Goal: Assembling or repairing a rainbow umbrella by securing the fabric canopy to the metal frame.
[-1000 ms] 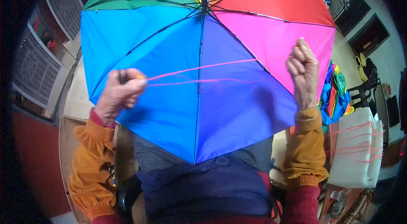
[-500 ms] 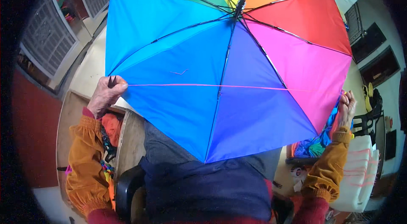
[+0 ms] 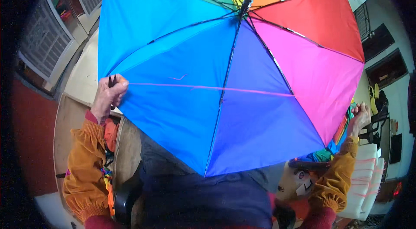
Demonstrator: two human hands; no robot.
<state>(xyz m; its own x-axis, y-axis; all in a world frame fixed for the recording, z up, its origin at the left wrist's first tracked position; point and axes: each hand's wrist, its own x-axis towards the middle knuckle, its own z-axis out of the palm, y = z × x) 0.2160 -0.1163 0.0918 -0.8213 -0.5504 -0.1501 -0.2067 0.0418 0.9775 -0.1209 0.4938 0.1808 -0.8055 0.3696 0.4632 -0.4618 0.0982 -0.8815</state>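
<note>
An opened rainbow-coloured umbrella (image 3: 173, 112) lies across my lap, its inner side with black ribs and shaft facing me. My left hand (image 3: 110, 95) is closed at its left edge, gripping dark pointed snips (image 3: 112, 82) and one end of a pink thread (image 3: 251, 91). The thread stretches taut and straight over the blue and violet panels toward my right hand (image 3: 360, 118). That hand is closed in a pinch just beyond the right edge; against the pink panel the thread is lost to sight. A short loose thread (image 3: 177, 78) lies on the blue panel.
Colourful folded fabric (image 3: 323, 155) sits by my right forearm. White foam-like blocks (image 3: 366, 181) with pink threads on them stand at the right. A wooden tray or bench (image 3: 128, 151) with red cloth (image 3: 111, 136) is at my left. Grilled doors (image 3: 45, 38) stand far left.
My right hand has moved outward to the right and slightly down. The left hand has shifted a little left. The umbrella's lower tip has dropped slightly, and the thread stays stretched.
</note>
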